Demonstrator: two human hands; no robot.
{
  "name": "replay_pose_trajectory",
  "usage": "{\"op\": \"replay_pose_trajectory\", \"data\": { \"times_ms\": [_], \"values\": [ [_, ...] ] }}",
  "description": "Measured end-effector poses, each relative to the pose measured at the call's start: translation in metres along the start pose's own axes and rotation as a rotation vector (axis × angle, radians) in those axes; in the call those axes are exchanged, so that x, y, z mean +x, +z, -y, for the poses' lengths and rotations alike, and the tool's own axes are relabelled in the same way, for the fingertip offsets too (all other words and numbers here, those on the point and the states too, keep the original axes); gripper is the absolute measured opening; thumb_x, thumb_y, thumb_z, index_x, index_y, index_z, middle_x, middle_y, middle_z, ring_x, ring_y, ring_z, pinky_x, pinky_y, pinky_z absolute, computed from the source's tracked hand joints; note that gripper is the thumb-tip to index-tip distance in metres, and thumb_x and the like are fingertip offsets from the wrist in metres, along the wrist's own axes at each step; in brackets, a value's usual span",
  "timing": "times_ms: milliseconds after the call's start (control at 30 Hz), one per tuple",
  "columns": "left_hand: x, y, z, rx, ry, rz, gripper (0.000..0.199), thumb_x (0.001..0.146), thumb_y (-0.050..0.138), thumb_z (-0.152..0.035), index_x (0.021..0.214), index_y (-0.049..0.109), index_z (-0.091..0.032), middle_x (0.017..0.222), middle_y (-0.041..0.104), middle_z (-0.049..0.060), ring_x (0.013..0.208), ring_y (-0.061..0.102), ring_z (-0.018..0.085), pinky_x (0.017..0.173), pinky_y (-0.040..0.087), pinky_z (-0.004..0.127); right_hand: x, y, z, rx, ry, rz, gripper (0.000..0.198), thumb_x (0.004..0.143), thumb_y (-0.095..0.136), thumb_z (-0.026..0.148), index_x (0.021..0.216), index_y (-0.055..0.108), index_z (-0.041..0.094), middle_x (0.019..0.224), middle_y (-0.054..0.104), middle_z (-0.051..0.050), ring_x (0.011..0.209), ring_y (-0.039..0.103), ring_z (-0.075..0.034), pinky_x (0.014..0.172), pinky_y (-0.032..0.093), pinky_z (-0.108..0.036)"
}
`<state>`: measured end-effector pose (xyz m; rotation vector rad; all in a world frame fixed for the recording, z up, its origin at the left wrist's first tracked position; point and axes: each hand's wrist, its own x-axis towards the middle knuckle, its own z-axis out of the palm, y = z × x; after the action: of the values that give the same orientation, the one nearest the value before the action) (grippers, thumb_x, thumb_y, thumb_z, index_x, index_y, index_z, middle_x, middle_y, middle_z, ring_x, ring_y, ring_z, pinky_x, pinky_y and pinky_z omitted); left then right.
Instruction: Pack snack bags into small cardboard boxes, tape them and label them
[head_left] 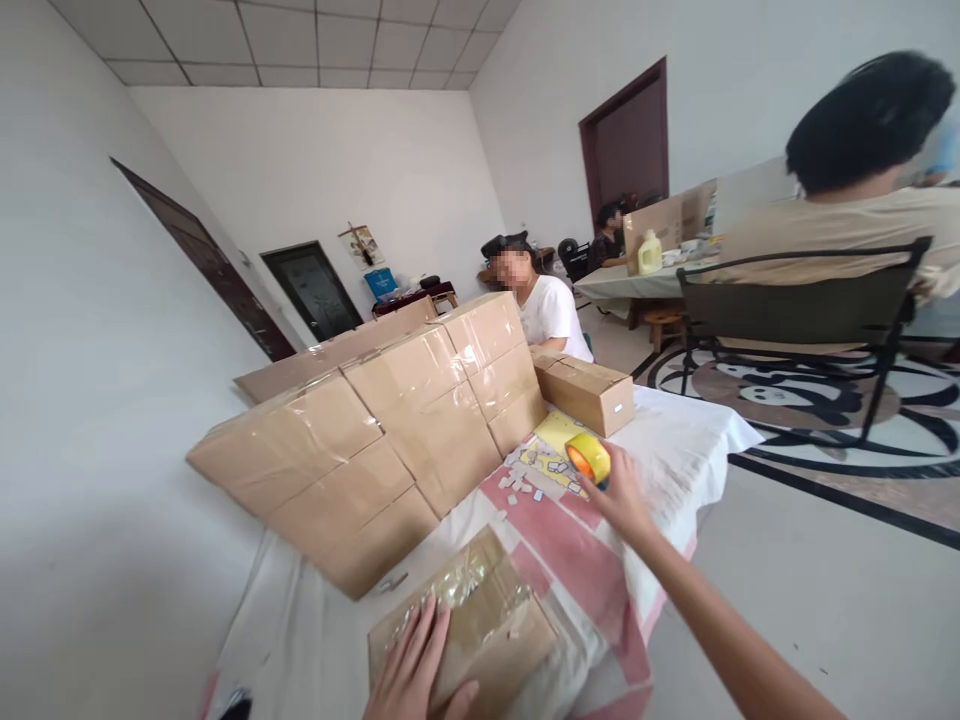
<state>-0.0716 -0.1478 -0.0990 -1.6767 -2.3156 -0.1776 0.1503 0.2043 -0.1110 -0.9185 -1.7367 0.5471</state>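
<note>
My left hand (417, 660) lies flat with fingers stretched on top of a brown cardboard box (517, 655) at the table's near edge. Clear shiny tape runs across that box. Out over the table, my right hand (621, 488) grips a roll of yellow tape (589, 457) with an orange core. Below and left of the roll, many small paper pieces (526, 478) are scattered on the cloth. The roll is held apart from the box under my left hand.
Stacked taped cardboard boxes (409, 410) form a wall along the table's left side. A long carton (589, 388) lies behind the roll. A person in white (551, 305) sits beyond the boxes. Another person sits on a dark chair (802, 305) at right. A patterned cloth (574, 560) covers the table.
</note>
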Motion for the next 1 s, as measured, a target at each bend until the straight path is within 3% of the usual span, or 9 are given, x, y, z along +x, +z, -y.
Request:
{"op": "replay_pose_trajectory", "data": {
  "times_ms": [100, 200, 400, 467, 600, 800, 900, 1000],
  "values": [
    [0.004, -0.013, -0.003, -0.02, -0.074, 0.018, 0.065, 0.094, 0.047, -0.055, 0.15, 0.042, -0.023, 0.154, 0.046, 0.004, 0.14, 0.049, 0.028, 0.108, 0.054, 0.046, 0.022, 0.0, -0.041, -0.101, 0.03, 0.129, 0.076, 0.083, 0.057, 0.06, 0.141, 0.042, 0.013, 0.13, 0.059, -0.021, 0.12, 0.055, -0.038, 0.1, 0.046, -0.051],
    [0.01, -0.022, -0.02, -0.03, -0.209, 0.007, 0.062, 0.094, 0.045, -0.054, 0.148, 0.045, -0.024, 0.154, 0.047, 0.003, 0.141, 0.049, 0.027, 0.111, 0.052, 0.048, 0.03, 0.005, -0.06, -0.197, 0.084, 0.205, 0.073, 0.081, 0.057, 0.059, 0.139, 0.044, 0.016, 0.123, 0.065, -0.019, 0.115, 0.059, -0.037, 0.092, 0.05, -0.045],
    [0.015, -0.038, -0.039, 0.008, -0.24, -0.011, 0.053, 0.09, 0.054, -0.049, 0.14, 0.057, -0.029, 0.149, 0.056, 0.002, 0.134, 0.056, 0.03, 0.104, 0.055, 0.047, 0.032, 0.019, -0.066, -0.19, 0.138, 0.437, 0.054, 0.08, 0.055, 0.068, 0.103, 0.055, 0.019, 0.087, 0.07, -0.013, 0.082, 0.066, -0.031, 0.065, 0.046, -0.035],
    [0.014, -0.041, -0.038, 0.027, -0.22, -0.044, 0.052, 0.089, 0.058, -0.05, 0.138, 0.059, -0.03, 0.142, 0.063, 0.003, 0.126, 0.061, 0.03, 0.098, 0.057, 0.045, 0.035, 0.023, -0.063, -0.203, 0.165, 0.419, 0.055, 0.079, 0.055, 0.072, 0.096, 0.056, 0.02, 0.082, 0.068, -0.011, 0.078, 0.065, -0.03, 0.062, 0.044, -0.034],
    [0.013, -0.042, -0.034, 0.012, -0.186, -0.082, 0.05, 0.088, 0.062, -0.052, 0.134, 0.063, -0.031, 0.127, 0.071, 0.002, 0.114, 0.066, 0.025, 0.089, 0.057, 0.038, 0.042, 0.027, -0.051, -0.083, 0.217, 0.288, 0.057, 0.077, 0.061, 0.067, 0.106, 0.059, 0.018, 0.094, 0.07, -0.012, 0.082, 0.066, -0.028, 0.064, 0.045, -0.032],
    [0.017, -0.051, -0.038, -0.04, -0.25, -0.017, 0.049, 0.087, 0.066, -0.044, 0.134, 0.062, -0.032, 0.124, 0.071, 0.0, 0.115, 0.065, 0.025, 0.091, 0.055, 0.039, 0.045, 0.019, -0.029, 0.207, 0.344, 0.418, 0.041, 0.07, 0.07, 0.056, 0.082, 0.063, 0.018, 0.059, 0.063, -0.003, 0.05, 0.056, -0.019, 0.042, 0.037, -0.028],
    [0.017, -0.052, -0.038, -0.041, -0.227, -0.027, 0.047, 0.089, 0.062, -0.045, 0.134, 0.061, -0.03, 0.125, 0.071, 0.001, 0.115, 0.064, 0.025, 0.093, 0.054, 0.04, 0.034, 0.006, -0.017, 0.272, 0.349, 0.351, 0.04, 0.072, 0.07, 0.054, 0.084, 0.062, 0.017, 0.066, 0.067, -0.004, 0.054, 0.059, -0.019, 0.044, 0.04, -0.027],
    [0.014, -0.048, -0.035, 0.005, -0.171, -0.117, 0.045, 0.089, 0.061, -0.047, 0.131, 0.063, -0.029, 0.125, 0.071, 0.001, 0.114, 0.065, 0.024, 0.092, 0.054, 0.039, 0.015, -0.011, -0.003, 0.512, 0.392, 0.304, 0.048, 0.075, 0.071, 0.055, 0.101, 0.062, 0.016, 0.088, 0.074, -0.009, 0.072, 0.069, -0.025, 0.053, 0.05, -0.029]
  ]
}}
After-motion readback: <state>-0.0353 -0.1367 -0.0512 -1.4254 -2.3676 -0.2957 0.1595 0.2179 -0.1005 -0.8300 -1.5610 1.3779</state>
